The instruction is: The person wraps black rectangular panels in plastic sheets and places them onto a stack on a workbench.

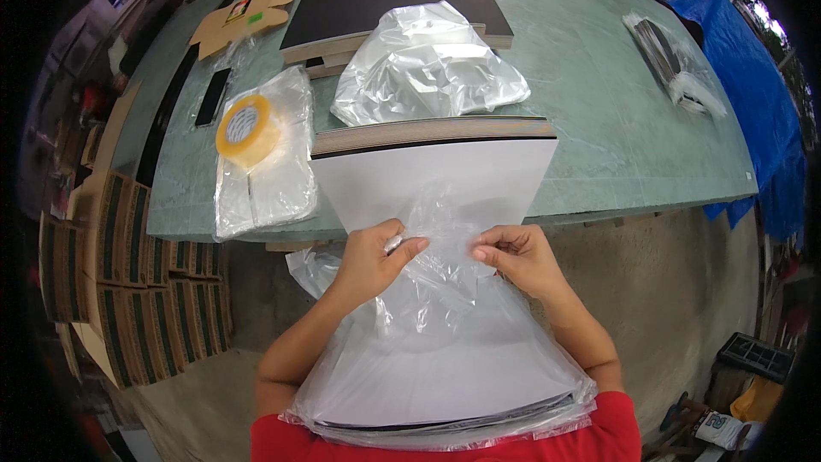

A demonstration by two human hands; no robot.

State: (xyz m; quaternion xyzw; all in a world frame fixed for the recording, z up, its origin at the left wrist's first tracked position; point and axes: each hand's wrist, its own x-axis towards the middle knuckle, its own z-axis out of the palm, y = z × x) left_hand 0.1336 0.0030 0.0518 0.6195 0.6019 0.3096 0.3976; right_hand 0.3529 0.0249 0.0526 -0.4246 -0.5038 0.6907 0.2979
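Observation:
My left hand [375, 258] is closed around a gathered part of a clear plastic bag [445, 291]. Thumb and fingers of my right hand [522, 258] pinch the bag's right side, level with the left. Below them, close to my body, the bag covers a white sheet stack [436, 381] whose dark edges show near my red shirt. Just beyond my fingers, a thick stack of boards with a white face [410, 175] and layered edges rests at the table's near edge. Loose plastic hides part of that face.
On the green table [590, 111], crumpled clear bags [428, 64] lie before dark boards [389, 8]. To the left are a tape roll [246, 133] on flat plastic bags [274, 197], a phone [213, 97] and cut cardboard [248, 21]. A bagged bundle [671, 60] lies right.

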